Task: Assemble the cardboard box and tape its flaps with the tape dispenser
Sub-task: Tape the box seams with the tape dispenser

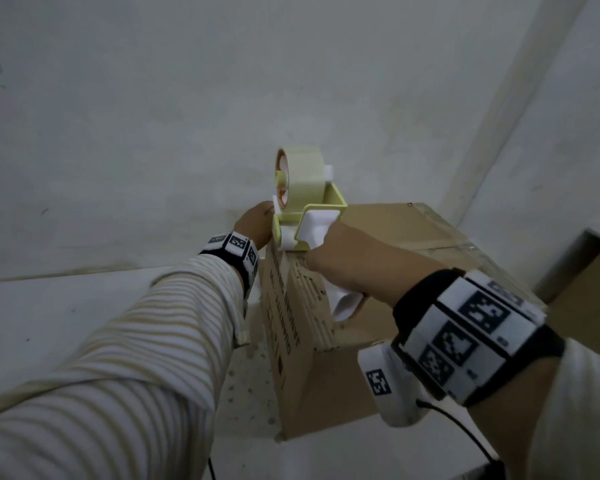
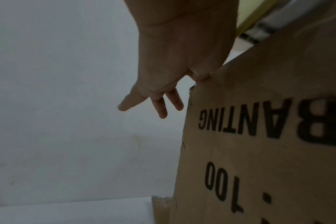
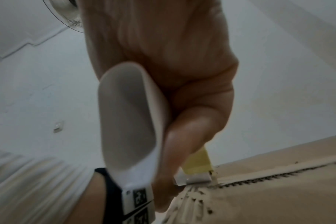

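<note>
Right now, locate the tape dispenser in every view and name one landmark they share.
Head: tape dispenser at centre, on the top left edge of the cardboard box.
Left wrist: tape dispenser in the top right corner, above the box edge.
Right wrist: tape dispenser at centre, white handle foremost.
Shared landmark: the cardboard box beneath it.

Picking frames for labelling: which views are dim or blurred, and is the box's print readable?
Head view: dim, but fairly sharp on the tape dispenser. Left wrist view: dark, left hand in shadow, yet the cardboard box print reads clearly, upside down. Right wrist view: motion-blurred, right hand smeared.
</note>
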A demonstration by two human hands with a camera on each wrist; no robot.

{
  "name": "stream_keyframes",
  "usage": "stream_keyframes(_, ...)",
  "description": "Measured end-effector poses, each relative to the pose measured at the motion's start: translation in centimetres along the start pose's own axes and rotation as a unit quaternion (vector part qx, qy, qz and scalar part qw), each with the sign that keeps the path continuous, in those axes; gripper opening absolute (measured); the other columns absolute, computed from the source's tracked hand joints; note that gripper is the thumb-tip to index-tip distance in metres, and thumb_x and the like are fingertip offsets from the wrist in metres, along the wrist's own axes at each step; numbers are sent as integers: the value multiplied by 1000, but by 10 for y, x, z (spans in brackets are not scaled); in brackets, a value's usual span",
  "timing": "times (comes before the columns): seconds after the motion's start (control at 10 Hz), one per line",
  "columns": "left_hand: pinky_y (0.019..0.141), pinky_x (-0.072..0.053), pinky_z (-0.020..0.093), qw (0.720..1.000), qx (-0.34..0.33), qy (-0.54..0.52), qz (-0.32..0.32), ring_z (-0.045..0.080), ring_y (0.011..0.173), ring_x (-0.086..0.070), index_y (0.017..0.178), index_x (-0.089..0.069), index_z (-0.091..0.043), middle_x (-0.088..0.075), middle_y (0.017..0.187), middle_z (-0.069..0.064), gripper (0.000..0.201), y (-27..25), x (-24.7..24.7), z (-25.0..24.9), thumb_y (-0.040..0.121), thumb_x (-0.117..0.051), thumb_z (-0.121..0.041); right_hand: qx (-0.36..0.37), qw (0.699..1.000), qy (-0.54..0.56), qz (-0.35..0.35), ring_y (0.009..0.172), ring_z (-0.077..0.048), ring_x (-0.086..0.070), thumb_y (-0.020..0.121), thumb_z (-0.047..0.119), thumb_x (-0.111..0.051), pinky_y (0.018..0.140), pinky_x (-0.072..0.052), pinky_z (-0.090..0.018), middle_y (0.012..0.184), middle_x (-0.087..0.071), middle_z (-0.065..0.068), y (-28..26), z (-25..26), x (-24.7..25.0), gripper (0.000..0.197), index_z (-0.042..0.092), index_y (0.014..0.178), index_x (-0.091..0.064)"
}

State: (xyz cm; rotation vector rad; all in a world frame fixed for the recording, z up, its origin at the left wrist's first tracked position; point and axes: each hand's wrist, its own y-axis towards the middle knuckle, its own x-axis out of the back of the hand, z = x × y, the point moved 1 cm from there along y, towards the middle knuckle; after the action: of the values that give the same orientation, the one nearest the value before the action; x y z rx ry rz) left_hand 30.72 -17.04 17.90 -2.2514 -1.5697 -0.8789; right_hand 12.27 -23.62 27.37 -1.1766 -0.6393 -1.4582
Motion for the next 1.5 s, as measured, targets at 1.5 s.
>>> stream_keyframes(1.5,102,-39,38,999,8,-46,15,25,109,-57,110,-66,-30,-61,119,8,36,-134,-16,-11,80,-46,-37,11,999,42,-11,62,-18,-43,90,13,-52,51,-36,-25,65,-40,0,-132,-48,-28,34,16,61,-34)
